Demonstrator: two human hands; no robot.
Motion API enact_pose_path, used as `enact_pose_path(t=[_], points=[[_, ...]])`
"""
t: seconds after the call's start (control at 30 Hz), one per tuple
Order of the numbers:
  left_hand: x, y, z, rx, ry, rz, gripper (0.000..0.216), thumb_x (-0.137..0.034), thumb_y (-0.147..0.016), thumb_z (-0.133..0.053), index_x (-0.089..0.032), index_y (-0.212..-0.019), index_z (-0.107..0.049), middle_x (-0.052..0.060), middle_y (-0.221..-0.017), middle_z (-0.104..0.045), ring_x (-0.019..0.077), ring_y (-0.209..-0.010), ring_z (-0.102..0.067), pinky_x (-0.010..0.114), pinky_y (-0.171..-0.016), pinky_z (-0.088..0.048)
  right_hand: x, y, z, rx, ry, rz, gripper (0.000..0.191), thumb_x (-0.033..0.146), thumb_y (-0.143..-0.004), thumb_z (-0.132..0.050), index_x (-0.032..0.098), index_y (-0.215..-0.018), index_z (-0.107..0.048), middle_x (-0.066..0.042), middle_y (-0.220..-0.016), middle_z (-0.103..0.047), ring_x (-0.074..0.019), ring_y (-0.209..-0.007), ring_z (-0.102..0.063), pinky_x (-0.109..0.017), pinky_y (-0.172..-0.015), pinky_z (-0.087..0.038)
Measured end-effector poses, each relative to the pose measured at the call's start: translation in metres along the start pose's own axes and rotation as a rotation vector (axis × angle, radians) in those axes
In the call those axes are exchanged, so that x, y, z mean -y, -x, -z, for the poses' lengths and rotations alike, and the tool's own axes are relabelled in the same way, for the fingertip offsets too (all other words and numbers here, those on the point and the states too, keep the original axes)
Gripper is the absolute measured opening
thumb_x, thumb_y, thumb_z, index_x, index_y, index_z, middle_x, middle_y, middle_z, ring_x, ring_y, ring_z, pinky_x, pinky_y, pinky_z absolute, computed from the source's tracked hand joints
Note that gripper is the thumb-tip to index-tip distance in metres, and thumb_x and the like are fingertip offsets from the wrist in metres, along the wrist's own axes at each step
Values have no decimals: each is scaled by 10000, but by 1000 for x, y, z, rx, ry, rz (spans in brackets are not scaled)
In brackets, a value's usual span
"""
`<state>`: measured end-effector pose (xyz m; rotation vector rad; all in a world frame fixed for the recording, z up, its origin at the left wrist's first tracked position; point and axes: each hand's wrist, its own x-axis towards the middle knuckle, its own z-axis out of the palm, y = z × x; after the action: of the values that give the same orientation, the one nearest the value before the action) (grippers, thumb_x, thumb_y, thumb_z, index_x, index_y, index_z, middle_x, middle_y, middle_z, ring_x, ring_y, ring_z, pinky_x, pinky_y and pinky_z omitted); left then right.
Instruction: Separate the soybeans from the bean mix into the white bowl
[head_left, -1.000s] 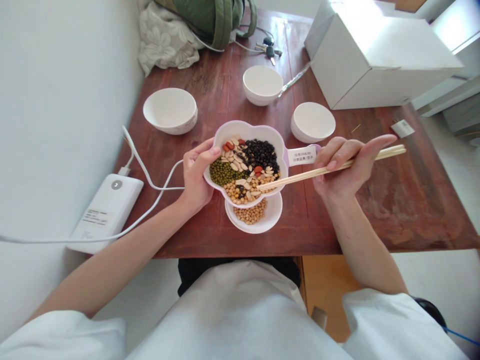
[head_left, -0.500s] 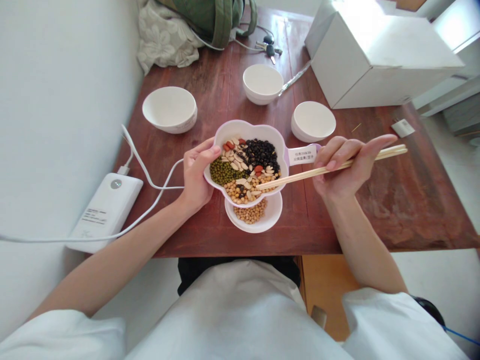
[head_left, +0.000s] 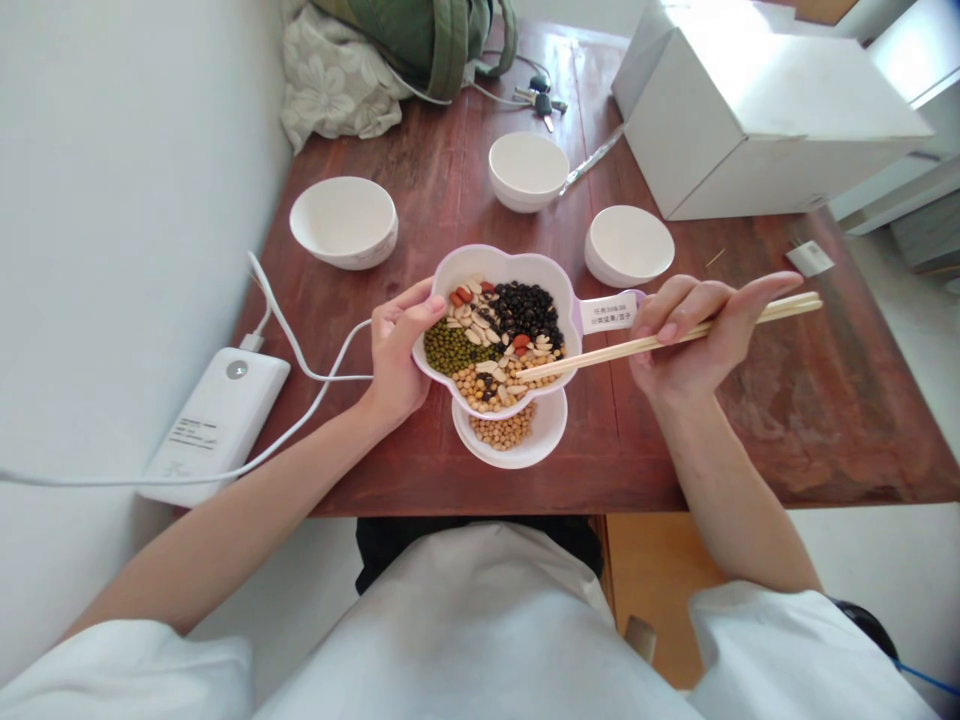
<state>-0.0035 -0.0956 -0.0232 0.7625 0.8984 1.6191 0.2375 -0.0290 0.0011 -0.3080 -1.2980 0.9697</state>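
"Flower-shaped white plastic dish with a lilac rim (head_left: 517, 266), full of beans. Where is it exactly?"

"Held up over the near side of the reddish-brown wooden table (head_left: 600, 470), partly hiding a round white bowl (head_left: 552, 430). I can't tell whether the two touch."

"And the hands?"

"The left hand (head_left: 405, 345) pinches the dish's side, thumb over the rim. The right hand (head_left: 686, 335) grips two pale wooden chopsticks (head_left: 604, 354), thumb stretched out. Their tips sit close together at the dish's loose yellow beans; whether they nip one, I can't tell."

"How far along does it look?"

"Early, I'd judge. Down in the round bowl I see only a heap of tan-yellow beans (head_left: 502, 430). Up in the dish lie glossy black beans (head_left: 529, 310), small green beans (head_left: 452, 345), flat pale seeds (head_left: 475, 330) and a few red nuts (head_left: 520, 342), with more yellow ones."

"What's farther out?"

"Three white bowls in an arc: left (head_left: 341, 220), middle (head_left: 529, 170), right (head_left: 628, 245). Behind the right one stands a big white cardboard box (head_left: 795, 165)."
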Motion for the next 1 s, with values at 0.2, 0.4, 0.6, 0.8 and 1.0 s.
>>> enact_pose_path(t=[0.2, 0.4, 0.6, 0.8, 1.0], points=[[1, 0, 0, -43, -28, -51, 252, -371, -819, -799, -157, -946, -839, 85, -865, -806, 298, -958, -797, 359, -811, -650, 5, -3, 1, 54, 31, 5, 793, 667, -1083, -405, 218, -460, -603, -5, -413, -501, -85, -309, -448, -252, -280, -290], [1, 0, 1, -53, -43, -68, 263, -362, -817, -794, -166, -984, -853, 66, -865, -821, 254, -847, -791, 307, -707, -611, 3, -8, 24, -62, 42, 270, 390, 304, -1110, -504, 473, -1102, -855, 70, -443, -494, -89, -344, -500, -174, -319, -379], [-1, 3, -1, -51, -81, -59, 229, -361, -830, -776, -173, -939, -847, 69, -887, -825, 276, -946, -790, 301, -714, -605, 10, -8, 26, 12, 98, 294, 601, 339, -1160, -326, 407, -907, -867, 44, -429, -463, -96, -332, -504, -182, -310, -374], [0, 3, -1, -62, -96, -42, 242, -375, -809, -785, -177, -934, -845, 63, -880, -825, 281, -941, -789, 322, -745, -625, 24, -5, 13, 88, 215, 160, 714, 497, -1125, -432, 235, -501, -657, 18, -405, -494, -110, -349, -534, -235, -310, -372], [1, 3, -1, -73, -95, -41, 241, -377, -801, -783, -186, -938, -839, 66, -869, -820, 299, -982, -789, 357, -821, -640, 30, -1, 3, 33, 275, -12, 747, 629, -1061, -499, 245, -442, -665, -12, -386, -492, -138, -350, -517, -305, -325, -342]])
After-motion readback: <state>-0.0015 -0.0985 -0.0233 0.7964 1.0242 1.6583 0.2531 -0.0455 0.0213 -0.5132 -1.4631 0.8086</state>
